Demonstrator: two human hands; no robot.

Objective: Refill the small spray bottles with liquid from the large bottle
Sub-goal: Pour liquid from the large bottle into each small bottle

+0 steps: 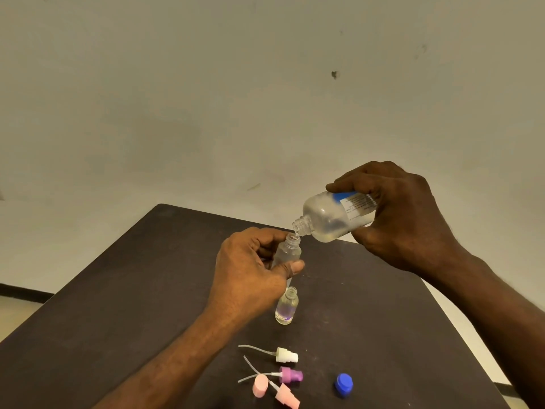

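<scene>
Lg bottle [333,215] tipped, part-full, liquid.

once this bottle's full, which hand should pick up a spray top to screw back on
Right, probably. The left hand grips the small bottle and should keep steadying it. The right hand only needs to set the large bottle down; the spray tops lie near.

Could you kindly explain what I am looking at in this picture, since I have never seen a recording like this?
There is no machine: a camera on a person's head looks down at both hands. The right hand tilts a large clear plastic bottle over a small clear spray bottle, which the left hand grips. On the dark table stand a second small clear bottle and lie white, purple and pink spray tops, a pink cap and a blue cap.
</scene>
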